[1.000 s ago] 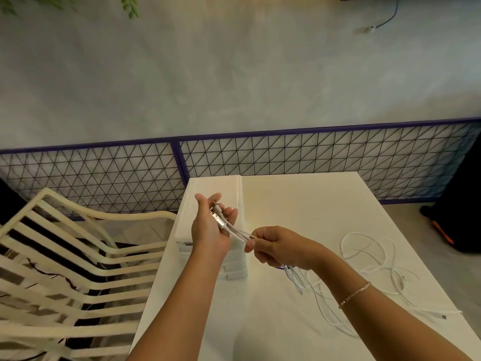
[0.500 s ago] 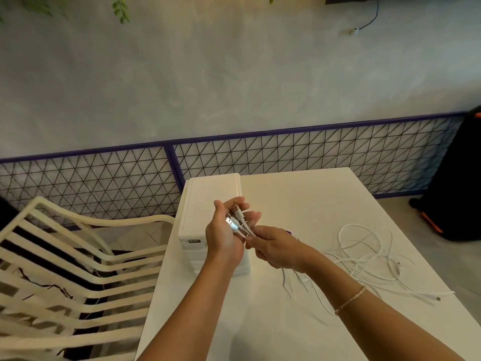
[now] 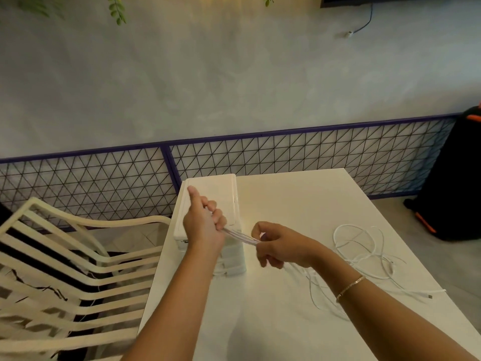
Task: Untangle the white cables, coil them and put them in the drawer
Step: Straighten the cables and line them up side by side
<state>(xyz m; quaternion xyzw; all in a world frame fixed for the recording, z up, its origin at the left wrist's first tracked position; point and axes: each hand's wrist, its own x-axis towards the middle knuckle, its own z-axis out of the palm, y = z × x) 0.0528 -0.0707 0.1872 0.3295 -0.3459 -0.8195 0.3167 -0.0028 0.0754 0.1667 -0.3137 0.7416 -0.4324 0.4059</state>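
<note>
While only one view, the head camera, is given, two hands are seen over one white table. The left hand is curled round a bundle of white cables, thumb stuck up, cable ends hidden inside the fist. The right hand is pinched on the same bundle, just right of the left fingers. Between the two grips a short taut run is counted as about three strands; blur prevents an exact count. Below the right fingers the strands are dropped to the table and joined to a loose tangle right of the right wrist; the cable count there cannot be told. One plug end is seen at the tangle's far right. One white drawer unit is stood directly behind and under both sets of fingers, drawers closed. One bracelet is worn on the right wrist. One slatted cream chair is placed left of the left arm.
</note>
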